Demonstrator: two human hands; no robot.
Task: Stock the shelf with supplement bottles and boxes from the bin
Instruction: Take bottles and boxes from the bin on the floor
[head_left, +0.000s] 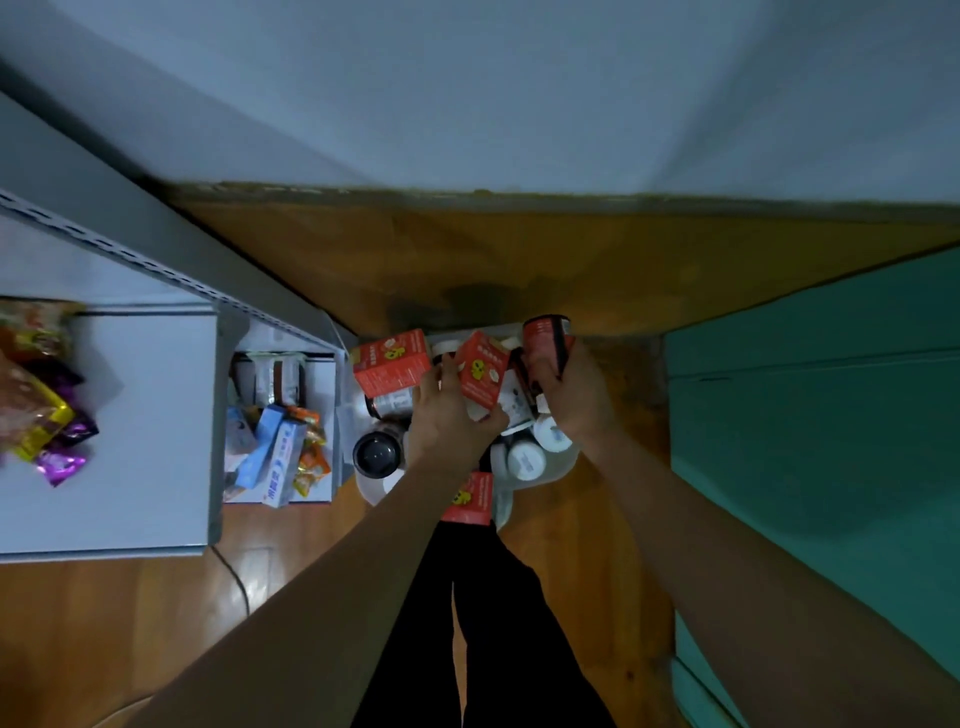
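Both arms reach straight down over the bin. The left hand pinches a red box, tilted upward; the right hand grips a red bottle, pointing away.

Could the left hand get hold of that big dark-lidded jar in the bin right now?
Probably not yet. The left hand is already gripping a red box, so its fingers are taken. The dark-lidded jar itself lies uncovered just left of that wrist, so once the box is put down, the way looks free.
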